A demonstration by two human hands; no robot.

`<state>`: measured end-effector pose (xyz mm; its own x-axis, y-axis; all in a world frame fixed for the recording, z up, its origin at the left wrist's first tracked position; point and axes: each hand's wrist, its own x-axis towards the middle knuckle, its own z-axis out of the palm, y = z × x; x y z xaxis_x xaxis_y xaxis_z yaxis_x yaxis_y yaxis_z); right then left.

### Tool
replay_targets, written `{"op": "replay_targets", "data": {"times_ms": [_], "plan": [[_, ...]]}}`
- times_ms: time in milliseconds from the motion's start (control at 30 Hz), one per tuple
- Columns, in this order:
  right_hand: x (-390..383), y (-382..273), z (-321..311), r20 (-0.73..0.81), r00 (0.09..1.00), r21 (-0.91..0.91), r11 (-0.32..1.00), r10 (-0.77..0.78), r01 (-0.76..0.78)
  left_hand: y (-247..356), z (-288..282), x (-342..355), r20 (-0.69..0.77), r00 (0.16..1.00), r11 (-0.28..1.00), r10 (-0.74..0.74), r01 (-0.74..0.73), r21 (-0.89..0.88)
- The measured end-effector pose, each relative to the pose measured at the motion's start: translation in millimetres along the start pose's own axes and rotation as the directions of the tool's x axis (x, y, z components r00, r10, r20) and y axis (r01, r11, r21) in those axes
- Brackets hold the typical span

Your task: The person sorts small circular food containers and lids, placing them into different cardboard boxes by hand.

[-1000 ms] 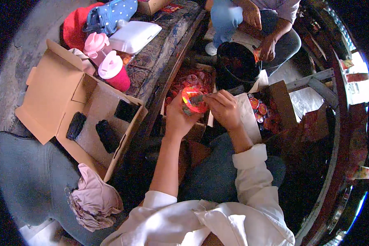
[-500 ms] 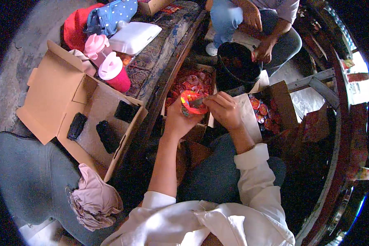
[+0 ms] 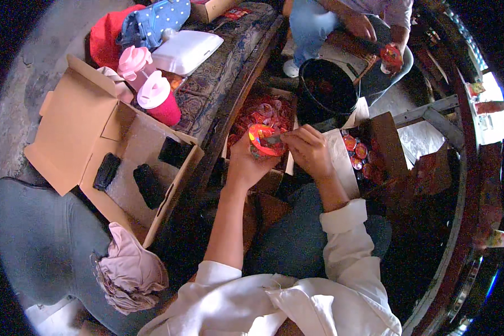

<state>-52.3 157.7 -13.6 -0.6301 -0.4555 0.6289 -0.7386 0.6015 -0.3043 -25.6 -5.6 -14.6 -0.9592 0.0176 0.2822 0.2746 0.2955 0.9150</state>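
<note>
My left hand (image 3: 251, 163) is wrapped round a small red plastic cup (image 3: 261, 134), its open side tilted up toward me. In my right hand (image 3: 309, 150) a thin, greyish flat tool (image 3: 273, 140) is pinched, possibly a blade. Its tip reaches over the mouth of the cup; I cannot tell whether it touches the inside. Just beyond my hands, an open carton (image 3: 290, 101) holds a heap of red, partly see-through plastic pieces (image 3: 263, 112). To the right of my right hand, several round red-topped cups (image 3: 357, 150) lie in another box.
A black bucket (image 3: 326, 84) stands ahead, before a co-worker whose hand (image 3: 399, 45) holds a red cup. On the left, an open cardboard box (image 3: 126, 210) contains dark bundles. Pink-lidded tumblers (image 3: 154, 92) and a white foam container (image 3: 187, 50) rest on a patterned bench (image 3: 218, 73).
The co-worker's hand has risen from the bucket's rim and now holds a red cup beside the knee. My own hands, the cup and the flat tool have barely moved.
</note>
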Motion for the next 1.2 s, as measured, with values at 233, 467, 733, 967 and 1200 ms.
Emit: {"op": "replay_targets", "data": {"times_ms": [233,467,733,967,1200], "plan": [[-2,2,1,0.002,1.0,-0.008,1.0,0.0,0.0,-4,5,-3,0.063,0.996,0.995,-0.061,0.066,-0.079],[-1,5,-3,-0.03,0.999,-0.002,1.0,-0.018,0.018,4,3,0,0.054,0.998,0.996,-0.039,0.043,-0.077],[4,4,4,-0.163,0.975,0.118,0.984,0.152,-0.134,-12,6,1,0.068,0.997,0.987,-0.045,0.055,-0.152],[-2,4,13,-0.259,0.733,0.459,0.748,0.629,-0.479,-14,10,2,-0.056,0.998,0.995,-0.013,0.007,-0.101],[0,6,6,-0.19,0.892,0.236,0.901,0.411,-0.364,-11,11,3,-0.204,0.975,0.996,0.084,-0.087,-0.007]]}}
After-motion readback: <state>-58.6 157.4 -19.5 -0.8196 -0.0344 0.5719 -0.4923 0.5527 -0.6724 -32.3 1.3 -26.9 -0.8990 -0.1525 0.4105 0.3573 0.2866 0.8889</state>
